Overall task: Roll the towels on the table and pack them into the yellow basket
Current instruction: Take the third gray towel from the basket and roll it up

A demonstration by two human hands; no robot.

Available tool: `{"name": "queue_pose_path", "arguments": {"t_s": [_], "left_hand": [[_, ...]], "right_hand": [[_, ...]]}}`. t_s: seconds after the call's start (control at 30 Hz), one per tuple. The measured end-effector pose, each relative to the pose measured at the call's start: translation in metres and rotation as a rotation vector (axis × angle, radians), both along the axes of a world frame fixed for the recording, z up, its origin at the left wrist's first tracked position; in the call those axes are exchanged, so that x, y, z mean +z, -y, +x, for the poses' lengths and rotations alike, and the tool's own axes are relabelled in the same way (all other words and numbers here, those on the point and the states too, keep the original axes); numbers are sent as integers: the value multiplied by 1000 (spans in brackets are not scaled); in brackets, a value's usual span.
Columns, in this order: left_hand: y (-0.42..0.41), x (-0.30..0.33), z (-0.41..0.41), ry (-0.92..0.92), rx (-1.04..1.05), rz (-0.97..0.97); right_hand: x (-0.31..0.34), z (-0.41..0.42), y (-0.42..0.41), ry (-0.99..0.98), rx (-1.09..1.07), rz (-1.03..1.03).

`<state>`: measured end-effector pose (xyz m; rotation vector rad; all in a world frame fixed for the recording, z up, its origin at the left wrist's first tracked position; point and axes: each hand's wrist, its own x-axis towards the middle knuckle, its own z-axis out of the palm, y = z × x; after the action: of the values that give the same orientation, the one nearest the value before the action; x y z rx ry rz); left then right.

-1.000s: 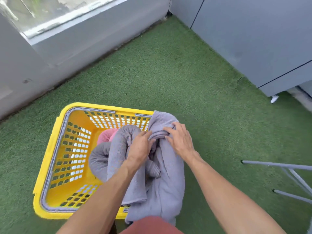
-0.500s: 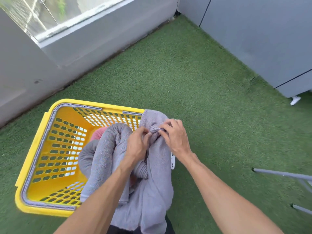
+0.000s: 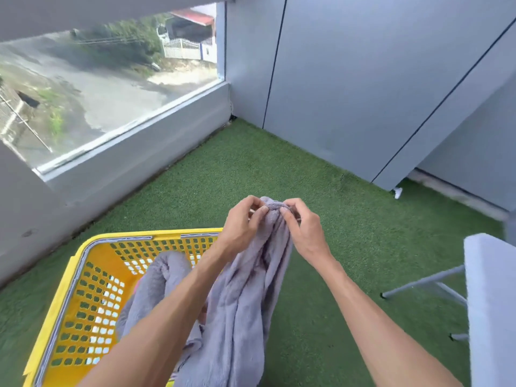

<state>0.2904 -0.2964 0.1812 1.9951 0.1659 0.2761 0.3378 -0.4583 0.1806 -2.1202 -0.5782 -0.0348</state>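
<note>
The left hand [image 3: 242, 225] and the right hand [image 3: 304, 229] were raised side by side above the far right corner of the yellow basket [image 3: 65, 300], each with fingers curled and pinching the top edge of a grey towel [image 3: 245, 297]. The two pinches sat close together, thumbs and fingertips pressed into the bunched fabric. From there the towel hung down in loose folds between the forearms, its lower part trailing into the basket and out of view at the bottom of the picture. A second grey towel [image 3: 164, 272], rolled, lay inside the basket against its far wall, with a sliver of pink cloth [image 3: 136, 288] showing beside it. The basket stood on green artificial turf [image 3: 279, 169]. At the right edge was the corner of a white bench [image 3: 491, 303] on grey metal legs [image 3: 427, 283].
</note>
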Motion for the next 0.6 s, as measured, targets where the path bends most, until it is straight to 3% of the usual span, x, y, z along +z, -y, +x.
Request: {"name": "queue_pose_path", "arguments": {"t_s": [0.2,0.43,0.6], "left_hand": [[37,42,-28,32,-184,-50],[82,35,-50,-28,-245,76],[110,38,-56,-55,-415,112]], "right_hand": [[62,-46,51,109,-94,24],[123,-68,108,227,-274,30],[159,-64,146,315,-381,22]]}}
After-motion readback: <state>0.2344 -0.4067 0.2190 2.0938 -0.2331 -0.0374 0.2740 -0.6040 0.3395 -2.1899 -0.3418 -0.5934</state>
